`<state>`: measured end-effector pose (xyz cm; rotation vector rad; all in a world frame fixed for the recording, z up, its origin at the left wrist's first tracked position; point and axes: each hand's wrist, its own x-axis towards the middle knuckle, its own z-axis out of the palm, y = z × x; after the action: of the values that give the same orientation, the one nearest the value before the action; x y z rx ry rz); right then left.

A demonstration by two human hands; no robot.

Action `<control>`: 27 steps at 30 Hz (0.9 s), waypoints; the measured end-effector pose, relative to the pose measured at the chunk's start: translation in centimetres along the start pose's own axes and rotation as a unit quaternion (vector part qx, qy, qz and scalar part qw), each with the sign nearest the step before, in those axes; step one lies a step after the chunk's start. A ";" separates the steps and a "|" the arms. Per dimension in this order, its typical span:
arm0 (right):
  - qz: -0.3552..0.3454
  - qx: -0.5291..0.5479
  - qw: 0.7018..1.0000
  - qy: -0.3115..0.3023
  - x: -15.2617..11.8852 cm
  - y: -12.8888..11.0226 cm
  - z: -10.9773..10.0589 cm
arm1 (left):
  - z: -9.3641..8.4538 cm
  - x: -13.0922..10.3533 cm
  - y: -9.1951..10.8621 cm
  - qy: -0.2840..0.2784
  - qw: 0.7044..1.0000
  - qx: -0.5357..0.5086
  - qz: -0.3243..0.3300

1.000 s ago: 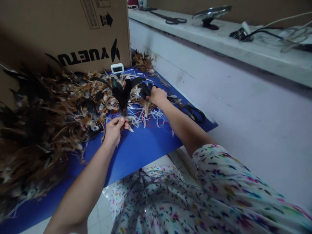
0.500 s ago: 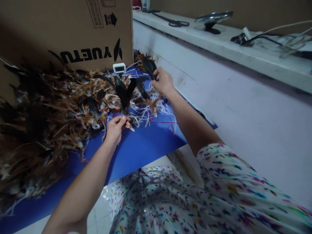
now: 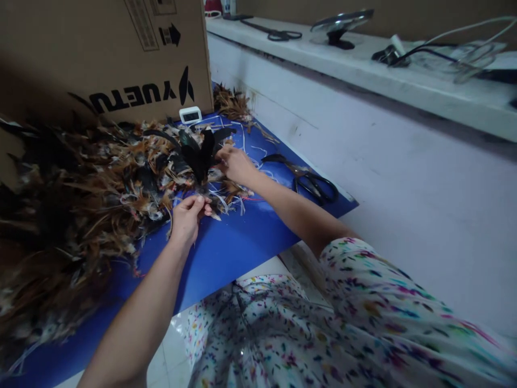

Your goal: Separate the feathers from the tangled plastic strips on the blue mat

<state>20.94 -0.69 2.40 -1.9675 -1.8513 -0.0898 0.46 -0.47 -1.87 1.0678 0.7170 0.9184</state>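
Observation:
Between thumb and fingers, my left hand (image 3: 189, 215) pinches the base of a bunch of black feathers (image 3: 201, 156), whose dark tips fan upward. My right hand (image 3: 236, 164) is beside the bunch on its right; its fingertips are partly hidden and what they hold, if anything, cannot be made out. A large heap of brown and black feathers (image 3: 100, 183) covers the left of the blue table (image 3: 226, 245). White ties (image 3: 230, 202) lie under and around my hands. Black-handled scissors (image 3: 317, 186) rest on the right, with a dark feather (image 3: 274, 158) by their blades.
A cardboard box (image 3: 121, 59) stands behind the heap, with a small white digital device (image 3: 190, 115) before it. More brown feathers (image 3: 231, 101) lie by the wall. A ledge (image 3: 307, 46) on the right holds other scissors (image 3: 283, 35), a round stand and cables (image 3: 444, 54).
My right hand has moved left and down, from the dark feather near the wall to the bunch. The scissors have come into sight. My left hand keeps its pinch, and the view has shifted slightly.

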 end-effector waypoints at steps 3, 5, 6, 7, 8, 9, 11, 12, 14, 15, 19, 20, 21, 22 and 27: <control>0.049 -0.005 0.998 -0.041 -1.4 0.6 -0.7 | 0.0 0.0 0.0 0.002 1.000 -0.010 0.001; 0.038 0.045 0.995 -0.082 -2.1 1.3 -1.2 | 0.0 0.0 0.0 0.006 1.000 -0.013 -0.002; 0.030 0.071 0.993 -0.086 -2.2 1.8 -1.4 | 0.0 0.0 0.0 0.007 1.000 -0.013 -0.005; 0.032 0.090 0.993 -0.075 -2.3 2.5 -1.6 | 0.0 0.0 0.0 0.005 1.000 -0.011 -0.009; 0.046 0.095 0.993 -0.049 -2.2 3.4 -1.7 | 0.0 0.0 0.0 0.004 1.000 -0.010 -0.011; 0.070 0.081 0.994 -0.017 -2.0 4.5 -1.9 | 0.0 0.0 0.0 0.003 1.000 -0.010 -0.013; 0.134 0.030 0.990 0.020 -1.3 6.9 -2.2 | 0.0 0.0 0.0 0.005 1.000 -0.013 -0.012; 0.179 -0.001 0.983 0.025 -0.8 8.1 -2.2 | -0.1 0.0 0.0 0.006 1.000 -0.013 -0.011; 0.262 -0.046 0.964 -0.001 0.0 10.2 -2.2 | -0.1 0.0 0.0 0.004 1.000 -0.010 -0.011; 0.285 -0.062 0.956 -0.030 0.4 11.0 -2.1 | -0.1 0.0 0.0 0.002 1.000 -0.009 -0.011; 0.301 -0.096 0.944 -0.096 1.1 12.2 -1.8 | 0.0 0.0 0.0 0.000 1.000 -0.012 -0.007; 0.299 -0.090 0.945 -0.095 1.2 12.2 -1.8 | 0.0 0.0 -0.1 0.001 1.000 -0.014 -0.004; 0.296 -0.071 0.949 -0.085 1.3 12.1 -2.0 | -0.1 0.0 -0.1 0.001 1.000 -0.014 -0.002; 0.292 -0.046 0.953 -0.067 1.3 12.0 -2.2 | -0.1 0.0 -0.1 0.000 1.000 -0.014 -0.001; 0.277 0.130 0.951 0.050 1.6 10.6 -5.5 | -0.1 0.0 -0.1 -0.003 1.000 -0.012 0.001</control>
<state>32.66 -1.22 5.09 -2.1609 -1.1253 0.2103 0.39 -0.44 -1.97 1.0493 0.6998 0.9229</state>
